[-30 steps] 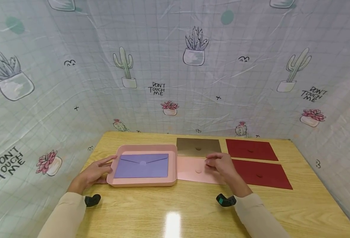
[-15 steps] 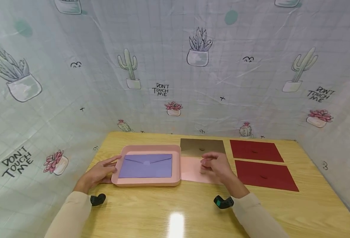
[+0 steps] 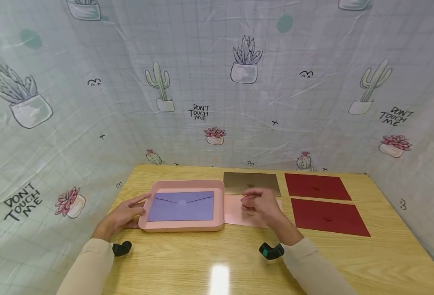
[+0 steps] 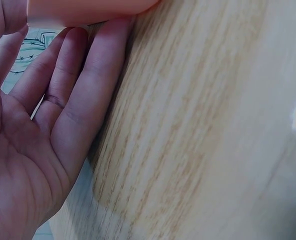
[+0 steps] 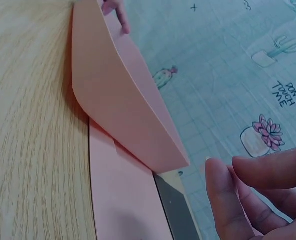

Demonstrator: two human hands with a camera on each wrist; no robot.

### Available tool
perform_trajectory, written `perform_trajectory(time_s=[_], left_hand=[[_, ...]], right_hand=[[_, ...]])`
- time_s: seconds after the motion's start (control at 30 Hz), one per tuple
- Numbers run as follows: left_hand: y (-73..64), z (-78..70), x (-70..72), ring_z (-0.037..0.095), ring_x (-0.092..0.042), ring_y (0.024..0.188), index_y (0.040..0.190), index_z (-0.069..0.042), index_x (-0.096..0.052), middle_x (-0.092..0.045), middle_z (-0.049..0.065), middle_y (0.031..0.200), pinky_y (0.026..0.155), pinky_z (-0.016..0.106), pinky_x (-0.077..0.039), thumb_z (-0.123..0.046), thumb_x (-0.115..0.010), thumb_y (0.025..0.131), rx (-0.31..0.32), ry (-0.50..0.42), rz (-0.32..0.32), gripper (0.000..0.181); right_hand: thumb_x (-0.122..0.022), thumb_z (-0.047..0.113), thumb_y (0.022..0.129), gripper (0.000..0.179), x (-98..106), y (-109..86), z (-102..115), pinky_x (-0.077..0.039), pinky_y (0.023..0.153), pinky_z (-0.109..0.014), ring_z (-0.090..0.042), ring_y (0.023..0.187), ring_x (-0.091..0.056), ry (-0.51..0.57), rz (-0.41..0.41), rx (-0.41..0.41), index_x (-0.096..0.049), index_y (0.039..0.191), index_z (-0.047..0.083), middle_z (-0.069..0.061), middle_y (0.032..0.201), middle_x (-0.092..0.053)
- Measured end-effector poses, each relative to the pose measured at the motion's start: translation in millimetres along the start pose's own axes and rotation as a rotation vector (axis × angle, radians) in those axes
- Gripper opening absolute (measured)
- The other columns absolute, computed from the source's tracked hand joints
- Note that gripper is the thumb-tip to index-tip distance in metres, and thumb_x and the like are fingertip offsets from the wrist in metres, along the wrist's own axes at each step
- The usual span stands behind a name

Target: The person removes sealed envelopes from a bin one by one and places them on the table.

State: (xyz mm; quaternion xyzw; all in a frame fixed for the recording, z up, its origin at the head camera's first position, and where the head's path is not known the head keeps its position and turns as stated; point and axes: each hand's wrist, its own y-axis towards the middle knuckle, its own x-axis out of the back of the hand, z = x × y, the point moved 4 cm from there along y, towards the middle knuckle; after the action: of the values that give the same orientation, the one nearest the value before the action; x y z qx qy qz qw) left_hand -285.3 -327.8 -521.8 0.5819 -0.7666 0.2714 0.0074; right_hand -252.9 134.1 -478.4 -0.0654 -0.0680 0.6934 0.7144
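My left hand (image 3: 122,213) rests against the left side of a pink tray (image 3: 202,228), its fingers fairly straight. In the left wrist view, the fingertips meet the lower edge of the tray's wall (image 4: 83,11). Inside the tray lies a lavender envelope (image 3: 181,211), flap side up. My right hand (image 3: 262,203) is over a light pink envelope (image 3: 233,215) that lies flat just right of the tray. Its fingers are loosely curled, with thumb and fingertips close together and nothing between them, as the right wrist view shows beside the pink tray (image 5: 103,85).
Behind the pink envelope lies a brown envelope (image 3: 246,180). To the right, a far red envelope (image 3: 318,186) and a near red envelope (image 3: 329,217) lie one behind the other on the wooden table (image 3: 180,262). A cactus-print cloth (image 3: 217,82) surrounds the table's back and sides.
My right hand has shifted left over the pink envelope, nearer to the tray. The head view has turned slightly left; the left hand stays at the tray's side.
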Motion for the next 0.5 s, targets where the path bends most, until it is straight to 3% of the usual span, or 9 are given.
perform_trajectory(time_s=[0.27, 0.5], left_hand=[[-0.6, 3.4, 2.3, 0.021, -0.066, 0.108, 0.165, -0.031, -0.033, -0.033, 0.023, 0.168, 0.077, 0.037, -0.062, -0.016, -0.066, 0.094, 0.014, -0.023, -0.014, 0.08], [3.0, 3.5, 0.0, 0.021, -0.066, 0.109, 0.166, -0.028, -0.031, -0.033, 0.024, 0.168, 0.076, 0.038, -0.063, -0.015, -0.065, 0.095, -0.014, -0.009, 0.001, 0.08]], right_hand=[[-0.065, -0.018, 0.088, 0.034, -12, -0.2, 1, -0.065, 0.075, -0.036, -0.019, 0.074, -0.074, 0.001, 0.01, -0.011, -0.067, 0.122, -0.015, -0.011, 0.087, -0.072], [-0.065, -0.019, 0.087, 0.033, -23, -0.3, -1, -0.065, 0.076, -0.035, -0.021, 0.077, -0.075, 0.025, 0.035, -0.032, -0.07, 0.12, -0.013, -0.009, 0.087, -0.072]])
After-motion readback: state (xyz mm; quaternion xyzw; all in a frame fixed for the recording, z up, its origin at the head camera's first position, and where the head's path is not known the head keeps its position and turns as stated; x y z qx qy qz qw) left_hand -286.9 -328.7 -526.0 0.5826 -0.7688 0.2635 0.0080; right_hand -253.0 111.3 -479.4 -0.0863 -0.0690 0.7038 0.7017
